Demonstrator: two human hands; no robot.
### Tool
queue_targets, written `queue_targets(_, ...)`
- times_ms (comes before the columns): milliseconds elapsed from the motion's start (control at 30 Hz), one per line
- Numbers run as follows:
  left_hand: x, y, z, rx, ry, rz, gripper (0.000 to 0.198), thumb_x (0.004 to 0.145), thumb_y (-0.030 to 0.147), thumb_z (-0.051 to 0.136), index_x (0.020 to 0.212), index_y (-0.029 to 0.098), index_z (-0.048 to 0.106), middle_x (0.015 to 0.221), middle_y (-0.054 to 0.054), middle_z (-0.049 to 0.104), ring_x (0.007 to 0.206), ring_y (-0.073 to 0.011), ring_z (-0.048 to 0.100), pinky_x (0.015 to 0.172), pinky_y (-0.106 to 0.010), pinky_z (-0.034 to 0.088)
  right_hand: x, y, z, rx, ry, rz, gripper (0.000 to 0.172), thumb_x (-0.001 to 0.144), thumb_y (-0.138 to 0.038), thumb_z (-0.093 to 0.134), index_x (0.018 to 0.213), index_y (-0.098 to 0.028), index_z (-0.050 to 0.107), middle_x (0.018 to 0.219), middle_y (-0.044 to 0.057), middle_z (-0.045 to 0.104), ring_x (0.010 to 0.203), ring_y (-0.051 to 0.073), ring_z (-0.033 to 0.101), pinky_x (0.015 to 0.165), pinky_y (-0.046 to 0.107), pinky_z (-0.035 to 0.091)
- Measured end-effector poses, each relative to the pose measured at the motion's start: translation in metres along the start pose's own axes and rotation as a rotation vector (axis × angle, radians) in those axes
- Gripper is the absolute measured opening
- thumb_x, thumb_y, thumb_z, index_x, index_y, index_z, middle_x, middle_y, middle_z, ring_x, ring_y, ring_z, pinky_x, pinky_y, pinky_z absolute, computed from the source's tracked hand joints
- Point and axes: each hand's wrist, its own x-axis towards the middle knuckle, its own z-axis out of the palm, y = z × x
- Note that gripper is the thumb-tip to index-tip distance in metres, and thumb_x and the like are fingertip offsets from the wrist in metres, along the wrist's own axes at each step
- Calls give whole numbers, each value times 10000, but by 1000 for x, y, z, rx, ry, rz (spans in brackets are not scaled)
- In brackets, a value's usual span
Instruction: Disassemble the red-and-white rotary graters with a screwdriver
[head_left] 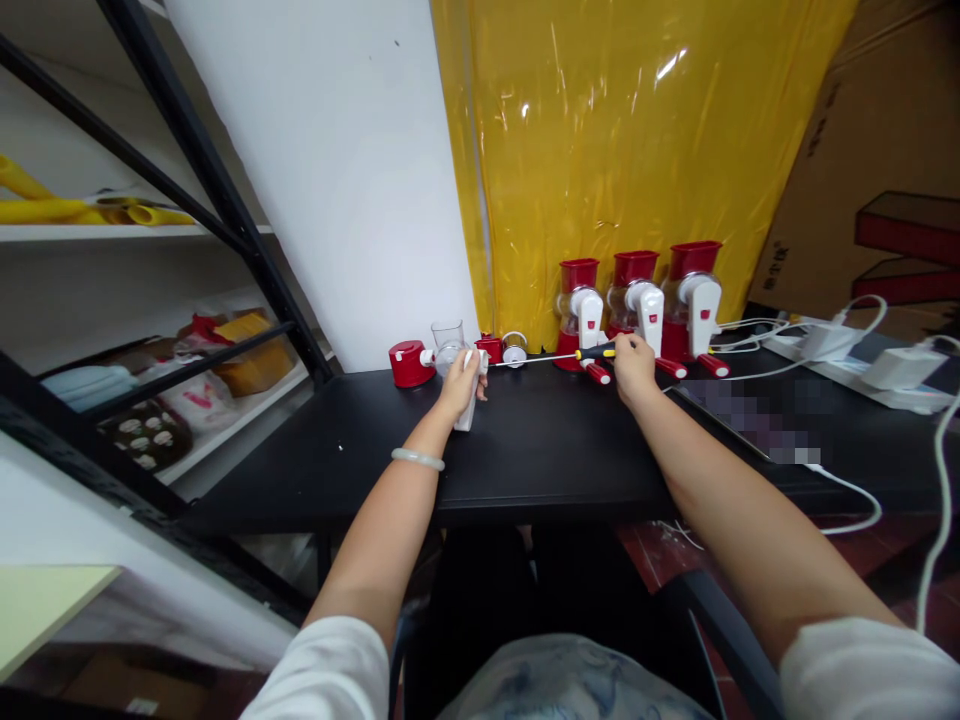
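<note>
My left hand (463, 385) is closed around a white crank handle (466, 415) above the black table. A screwdriver (596, 352) with a black and yellow grip is in my right hand (635, 365). Its long shaft lies level, pointing left, and its tip is at the white piece by my left fingers; exact contact is too small to make out. Behind my left hand are a clear grater housing (448, 333) and a red base (411, 366). Just right of it are a small red part (490, 347) and a round white-rimmed part (514, 350).
Three red and white rotary graters (636, 305) stand at the back right. Nearby are a tablet (739, 420) with a white cable, and a power strip (892, 375) with chargers. A black-framed shelf (247, 240) borders the left; yellow wrapping (600, 150) stands behind the table (525, 455).
</note>
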Motion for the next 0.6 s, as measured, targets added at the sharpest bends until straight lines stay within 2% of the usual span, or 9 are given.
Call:
queue_targets(133, 0, 0, 1, -4, -6, -22, 545, 862, 750, 533, 877, 206, 502, 562, 65, 551, 355, -76, 475, 384, -208, 427, -3, -4, 0, -38, 15, -26, 248, 790, -448, 581, 684, -224, 592, 608, -31, 526, 621, 156, 504, 627, 294, 416)
queue_targets(333, 0, 0, 1, 10, -10, 18, 548, 871, 754, 517, 867, 206, 497, 558, 60, 545, 361, -79, 479, 380, -207, 421, -2, -11, -4, -60, 113, -83, 245, 815, -428, 548, 707, -215, 601, 664, -13, 561, 670, 161, 524, 682, 300, 420)
queue_targets(467, 1, -1, 0, 10, -18, 16, 550, 885, 753, 492, 886, 203, 503, 570, 59, 538, 369, -80, 482, 379, -210, 424, -6, -15, -3, -71, 48, -67, 242, 818, -419, 556, 693, -216, 598, 642, -19, 545, 645, 153, 499, 649, 292, 406)
queue_targets(600, 2, -3, -1, 11, -9, 39, 558, 886, 759, 482, 894, 201, 516, 575, 55, 541, 374, -83, 489, 385, -216, 433, -8, -19, -4, -105, 9, -76, 178, 801, -323, 556, 671, -212, 604, 611, -22, 530, 649, 154, 491, 642, 286, 401)
